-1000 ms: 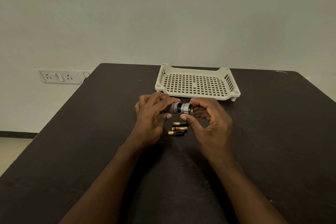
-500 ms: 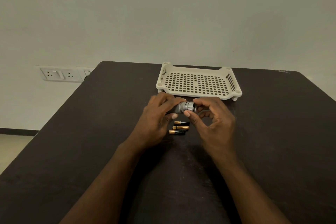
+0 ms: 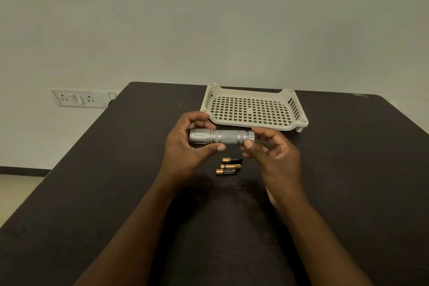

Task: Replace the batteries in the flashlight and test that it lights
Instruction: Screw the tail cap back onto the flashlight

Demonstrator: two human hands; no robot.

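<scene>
Silver flashlight (image 3: pixel 220 137) lay level above the desk (image 3: pixel 92 193), left hand (image 3: pixel 185 146) clasping its head, right hand (image 3: pixel 271 153) pinching its tail; three batteries (image 3: pixel 228 166) lay just below it.

Both forearms are bare to the frame's lower edge. The left hand (image 3: pixel 185 146) and right hand (image 3: pixel 276 158) are bare too, fingernails short.

I see flashlight (image 3: pixel 221 137): matt silver metal, knurled barrel, ribbed head. Batteries (image 3: pixel 228 166): glossy copper-and-black wrap. Basket (image 3: pixel 254 109): cream plastic, perforated, smooth. Table (image 3: pixel 92 193): dark, matt, faintly scuffed.
</scene>
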